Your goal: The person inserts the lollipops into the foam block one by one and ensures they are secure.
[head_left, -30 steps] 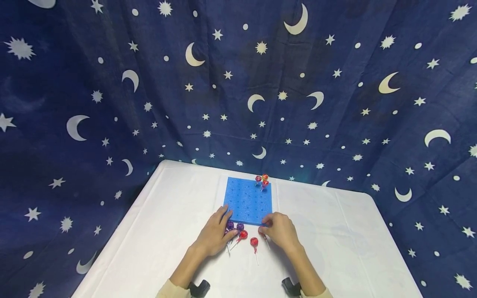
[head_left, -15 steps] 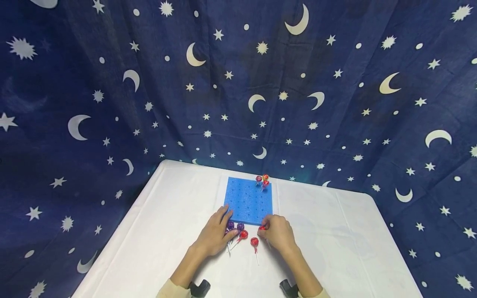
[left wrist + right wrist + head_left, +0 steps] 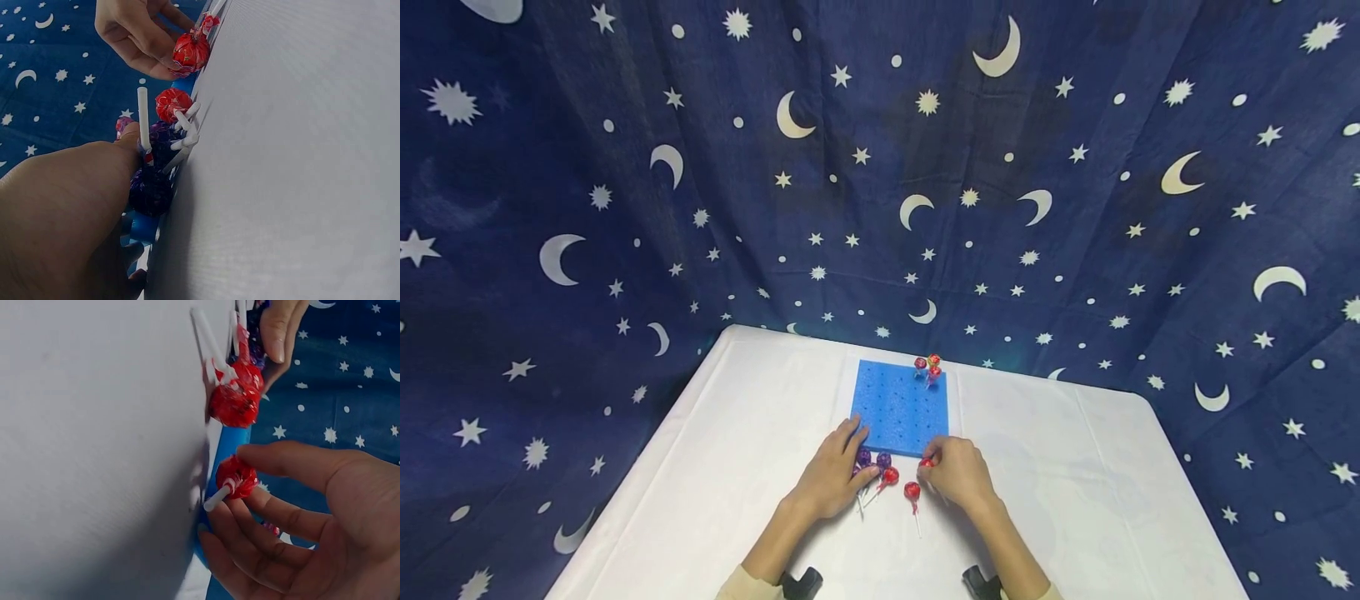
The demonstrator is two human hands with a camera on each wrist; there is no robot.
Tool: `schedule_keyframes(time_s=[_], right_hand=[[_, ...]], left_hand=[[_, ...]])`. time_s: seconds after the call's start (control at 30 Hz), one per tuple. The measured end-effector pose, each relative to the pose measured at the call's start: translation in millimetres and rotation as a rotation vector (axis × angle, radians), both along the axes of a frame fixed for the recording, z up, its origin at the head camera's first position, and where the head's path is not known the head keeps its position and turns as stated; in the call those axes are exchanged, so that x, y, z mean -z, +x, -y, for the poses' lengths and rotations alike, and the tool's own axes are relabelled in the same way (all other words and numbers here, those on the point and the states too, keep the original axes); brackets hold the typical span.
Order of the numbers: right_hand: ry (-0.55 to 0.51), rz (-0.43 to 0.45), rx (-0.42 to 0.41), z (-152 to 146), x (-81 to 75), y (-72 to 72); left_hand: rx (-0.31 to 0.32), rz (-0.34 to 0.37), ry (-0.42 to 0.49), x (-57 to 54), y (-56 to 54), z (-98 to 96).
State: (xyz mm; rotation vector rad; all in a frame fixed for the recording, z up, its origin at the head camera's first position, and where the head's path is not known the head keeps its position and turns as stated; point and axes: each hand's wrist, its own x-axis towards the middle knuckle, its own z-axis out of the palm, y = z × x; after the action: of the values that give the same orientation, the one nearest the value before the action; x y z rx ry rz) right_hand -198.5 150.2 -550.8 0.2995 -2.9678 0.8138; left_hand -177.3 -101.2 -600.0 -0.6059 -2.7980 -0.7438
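Note:
In the right wrist view, my right hand pinches a red lollipop by its wrapped head, its white stick pointing back toward the camera. That hand is at the near right corner of a blue foam board with rows of small holes. My left hand rests at the board's near left corner, fingers extended along its edge. Its thumb lies over a cluster of purple lollipops, partly hiding them. Beside the cluster lies a red lollipop. Another red lollipop lies between the hands.
Several lollipops stand in the board's far right corner. The board lies on a white-covered table. Behind the table hangs a dark blue cloth with moons and stars.
My right thumb and fingers have come round the red lollipop's head, and its stick is now mostly hidden by the hand in the head view. The left hand stays in place.

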Motion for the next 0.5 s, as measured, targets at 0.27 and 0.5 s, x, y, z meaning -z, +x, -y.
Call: schedule_keyframes(time_s=[0.27,0.5], right_hand=[[-0.087,0.070,0.004,-7,-10.4,-4.9],[-0.153,-0.031,0.024,-13,-18.9,-14.5]], left_hand=[[0.007,-0.019,0.021,2.4,0.0,0.4],[-0.009,0.003,-0.016,3.5,-0.7,-0.1]])
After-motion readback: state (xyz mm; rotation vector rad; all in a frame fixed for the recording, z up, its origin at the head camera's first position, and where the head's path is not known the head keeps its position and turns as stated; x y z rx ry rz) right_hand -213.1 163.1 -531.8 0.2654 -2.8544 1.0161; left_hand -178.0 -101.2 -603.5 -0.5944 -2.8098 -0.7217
